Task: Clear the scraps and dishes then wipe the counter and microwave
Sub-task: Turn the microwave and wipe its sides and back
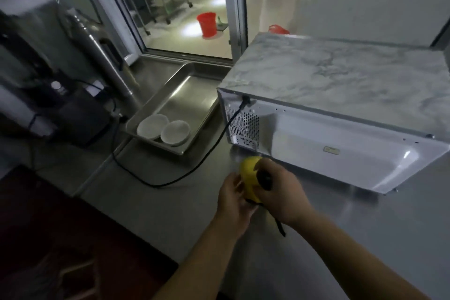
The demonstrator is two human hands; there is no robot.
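Observation:
Both hands hold a yellow rounded object [249, 174] with a black part and a dangling black strap, just above the steel counter [170, 214]. My left hand [232, 200] cups its left side. My right hand [280, 192] grips its black top from the right. Right behind them stands the white microwave [328, 143], its back panel facing me and its top covered in a marble pattern. Two white bowls [163, 129] sit in the near end of a steel tray [192, 95] to the left of the microwave.
The microwave's black power cord [194, 165] loops across the counter to the left. A dark appliance [73, 117] and a steel urn [97, 56] stand at the left. Beyond a serving window, a red bucket [207, 24] sits on the floor.

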